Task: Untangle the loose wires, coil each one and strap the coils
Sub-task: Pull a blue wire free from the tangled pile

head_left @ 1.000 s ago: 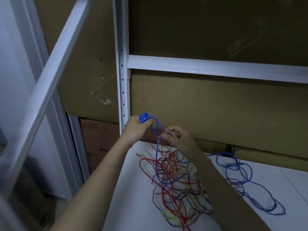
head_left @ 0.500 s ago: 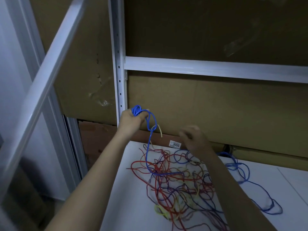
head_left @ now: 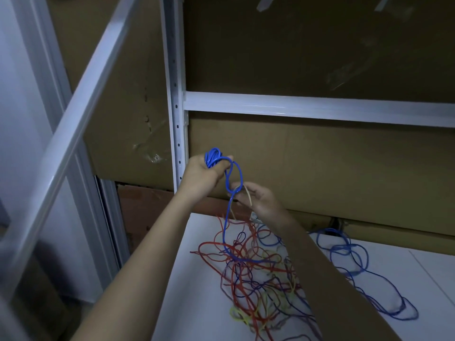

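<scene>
In the head view, above the near-left corner of the white table point(head_left: 197, 279), the left hand point(head_left: 202, 174) holds up a small blue coil point(head_left: 213, 157), its fingers curled tight round the bundle. Half a second ago the right hand point(head_left: 261, 201) hung apart from the wire, out to the right; now it has come back in under the left hand's fingers and pinches the blue wire point(head_left: 227, 217) where a fresh loop closes, with a pale wire end point(head_left: 248, 196) lying across its fingers. That suggests another turn is about to go onto the coil, so coiling of this first wire is under way, not finished. Below the fingers, the blue strand drops into the tangle point(head_left: 258, 279) of red, blue and yellow wires. Both forearms reach forward, left raised higher.
</scene>
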Demonstrator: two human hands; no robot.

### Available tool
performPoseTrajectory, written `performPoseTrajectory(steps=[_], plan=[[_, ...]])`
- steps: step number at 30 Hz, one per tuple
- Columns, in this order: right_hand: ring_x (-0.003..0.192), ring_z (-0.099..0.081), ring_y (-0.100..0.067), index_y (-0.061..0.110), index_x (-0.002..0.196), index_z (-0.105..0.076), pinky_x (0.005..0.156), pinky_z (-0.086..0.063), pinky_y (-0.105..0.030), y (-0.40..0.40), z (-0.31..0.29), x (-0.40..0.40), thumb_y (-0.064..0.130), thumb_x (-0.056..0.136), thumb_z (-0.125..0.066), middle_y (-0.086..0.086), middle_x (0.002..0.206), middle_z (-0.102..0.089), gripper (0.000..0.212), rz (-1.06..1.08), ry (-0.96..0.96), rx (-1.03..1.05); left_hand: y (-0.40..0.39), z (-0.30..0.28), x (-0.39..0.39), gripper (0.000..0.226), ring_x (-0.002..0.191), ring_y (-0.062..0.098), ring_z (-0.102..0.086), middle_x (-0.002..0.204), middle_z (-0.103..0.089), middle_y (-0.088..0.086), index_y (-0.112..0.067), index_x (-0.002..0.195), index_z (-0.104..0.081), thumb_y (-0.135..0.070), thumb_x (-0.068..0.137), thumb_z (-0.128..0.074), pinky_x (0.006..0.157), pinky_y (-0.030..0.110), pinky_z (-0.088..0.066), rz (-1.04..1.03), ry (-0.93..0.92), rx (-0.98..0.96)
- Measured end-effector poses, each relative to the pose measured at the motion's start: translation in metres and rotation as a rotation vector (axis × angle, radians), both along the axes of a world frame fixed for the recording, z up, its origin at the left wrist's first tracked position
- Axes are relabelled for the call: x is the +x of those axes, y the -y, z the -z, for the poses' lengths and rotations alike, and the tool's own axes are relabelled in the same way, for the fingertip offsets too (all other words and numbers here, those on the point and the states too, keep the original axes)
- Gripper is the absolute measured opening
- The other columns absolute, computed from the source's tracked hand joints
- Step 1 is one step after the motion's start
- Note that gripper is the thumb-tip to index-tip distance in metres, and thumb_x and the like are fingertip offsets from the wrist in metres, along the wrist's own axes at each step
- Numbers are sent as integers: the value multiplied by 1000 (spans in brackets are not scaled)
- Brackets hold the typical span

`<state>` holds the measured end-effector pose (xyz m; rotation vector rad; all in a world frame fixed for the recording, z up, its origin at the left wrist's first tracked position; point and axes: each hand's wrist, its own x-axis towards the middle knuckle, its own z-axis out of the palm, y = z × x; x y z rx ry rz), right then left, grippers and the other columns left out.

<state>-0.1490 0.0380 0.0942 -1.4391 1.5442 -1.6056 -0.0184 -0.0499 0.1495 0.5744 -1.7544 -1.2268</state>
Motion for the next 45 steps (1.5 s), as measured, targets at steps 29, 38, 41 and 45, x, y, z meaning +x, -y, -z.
performPoseTrajectory(steps=[29,38,41,45], plan=[[44,-43,3,16,74,-65,47,-31,-11,-9,-9,15,36,90,-62,16,46,-48,25,265,-314,11,-2,13,0,23,44,10,-31,52,-41,-1,4,84,-68,-19,87,-67,52,28,-28,-192,-34,-69],[59,-51,-18,22,67,-53,66,-51,-40,-16,-2,-15,15,97,-49,1,55,-48,32,370,-6,-187,8,21,11,48,45,11,-25,46,-26,-7,-18,57,-31,-28,90,-65,47,25,-23,-269,20,-27],[56,-51,-12,17,71,-50,67,-53,-41,-19,2,-24,13,99,-45,2,64,-46,29,385,17,-207,6,23,13,48,52,18,-30,53,-29,2,-18,58,-31,-26,92,-64,53,29,-27,-269,26,29],[45,-42,-12,17,77,-47,39,-39,-23,-25,13,-49,13,101,-36,-1,61,-41,27,633,349,-134,10,20,23,33,44,13,-38,56,-39,0,-17,63,-50,-23,93,-61,46,24,-33,-358,-70,206]])
